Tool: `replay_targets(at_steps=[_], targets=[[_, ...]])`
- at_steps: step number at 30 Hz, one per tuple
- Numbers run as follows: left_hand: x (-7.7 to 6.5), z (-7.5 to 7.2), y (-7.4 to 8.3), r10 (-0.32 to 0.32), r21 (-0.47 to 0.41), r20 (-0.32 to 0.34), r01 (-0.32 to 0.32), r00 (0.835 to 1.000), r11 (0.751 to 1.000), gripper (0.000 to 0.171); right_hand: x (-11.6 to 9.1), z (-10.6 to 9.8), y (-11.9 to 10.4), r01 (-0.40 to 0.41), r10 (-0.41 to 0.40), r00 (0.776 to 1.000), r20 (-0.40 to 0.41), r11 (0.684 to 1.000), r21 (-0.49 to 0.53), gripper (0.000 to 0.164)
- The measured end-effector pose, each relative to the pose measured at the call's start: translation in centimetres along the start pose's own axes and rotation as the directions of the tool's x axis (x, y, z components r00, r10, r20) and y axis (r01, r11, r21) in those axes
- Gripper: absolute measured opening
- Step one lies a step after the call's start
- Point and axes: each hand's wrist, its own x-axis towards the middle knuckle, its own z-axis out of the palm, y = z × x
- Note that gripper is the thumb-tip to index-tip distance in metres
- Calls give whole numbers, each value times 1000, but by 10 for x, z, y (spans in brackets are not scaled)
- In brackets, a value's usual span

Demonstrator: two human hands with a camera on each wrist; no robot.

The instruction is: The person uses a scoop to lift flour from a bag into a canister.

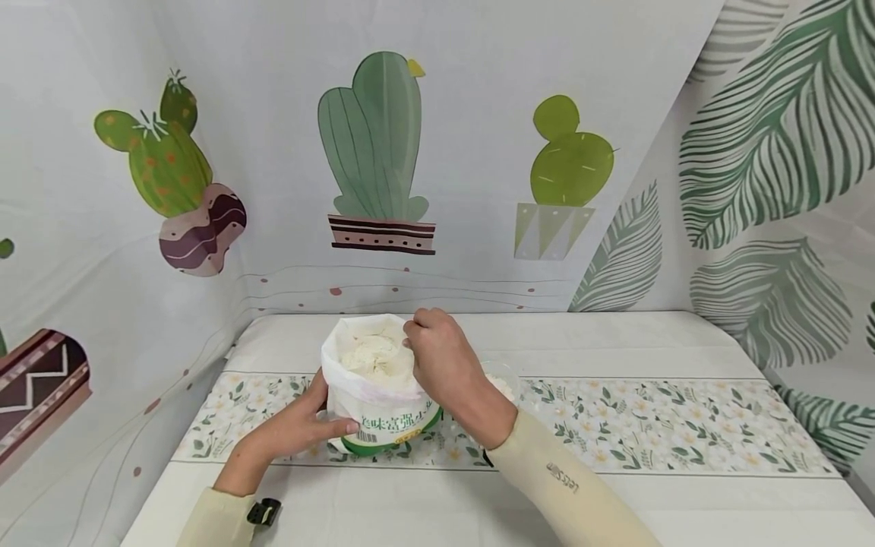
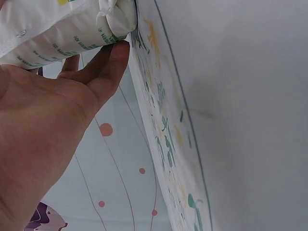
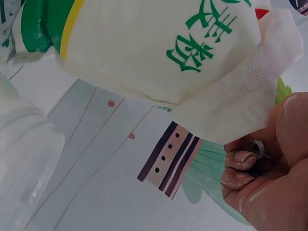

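Observation:
A white flour bag [image 1: 383,414] with green print stands upright on the table, its top open and white flour [image 1: 376,355] showing inside. My left hand [image 1: 307,429] holds the bag's left side, thumb on the front; in the left wrist view its fingers [image 2: 108,72] lie along the bag's lower side. At the right rim, my right hand [image 1: 444,357] is curled round a thin grey handle [image 3: 258,148], whose small holed end shows between the fingers in the right wrist view. What the handle belongs to is hidden. White powder dusts those fingertips.
Right of the bag, partly behind my right forearm, stands a clear plastic container [image 1: 509,374] with white stuff in it. A floral runner [image 1: 649,425] crosses the white-covered table [image 1: 615,346]. A cactus-print cloth [image 1: 472,152] hangs behind the table.

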Motion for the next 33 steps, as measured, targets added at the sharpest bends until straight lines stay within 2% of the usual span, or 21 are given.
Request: replay_targets(at_steps=[11, 28, 33], targets=[[-1, -2, 0, 19, -35, 15, -18, 1000, 999, 115, 7, 8, -2, 3, -3, 1000, 9, 999, 48, 6], [-1, -2, 0, 0, -34, 16, 0, 1000, 999, 113, 19, 14, -10, -12, 10, 991, 137, 1000, 20, 7], [0, -2, -1, 9, -37, 17, -9, 1000, 999, 113, 19, 16, -11, -20, 18, 989, 149, 1000, 12, 7]])
